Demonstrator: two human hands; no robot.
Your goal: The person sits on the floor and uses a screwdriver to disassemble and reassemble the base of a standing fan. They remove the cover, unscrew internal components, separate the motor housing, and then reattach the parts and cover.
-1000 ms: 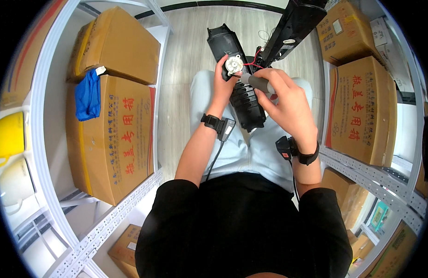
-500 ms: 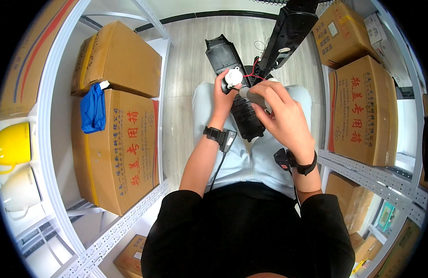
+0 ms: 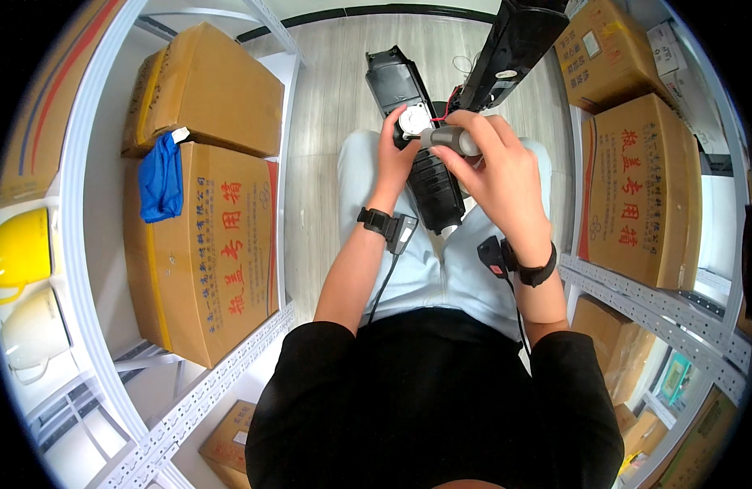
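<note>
Holding side, head view: the left hand [image 3: 395, 167] is curled partway, thumb and fingers wrapped around the edge of a white round part [image 3: 413, 120], and that grip looks snug.
Working side: here is the right hand [image 3: 510, 179], fingers bent in and pinched on a grey-handled tool [image 3: 452, 141], its narrow end pointing left, right up at the lower edge of the white round part; whether the tip is seated, I cannot tell.
White round part: it sits over the black plastic casing [image 3: 435, 191], about halfway along it.
Casing: long and ribbed at the near end, it slants between the knees of the pale jeans [image 3: 360, 175].
Wires: red wires [image 3: 451, 102] run from beside the white round part towards a tall black stand [image 3: 502, 69], leaning in at the upper right.
Wrists: a black band on each, left [image 3: 378, 218] and right [image 3: 540, 273], both with a cable trailing down.
Left shelf: two stacked cardboard boxes [image 3: 229, 98], a blue cloth bag [image 3: 161, 181] hanging against them, a yellow mug [image 3: 26, 244] and a white mug [image 3: 38, 326] out at the rim.
Right shelf: more cartons [image 3: 637, 191].
</note>
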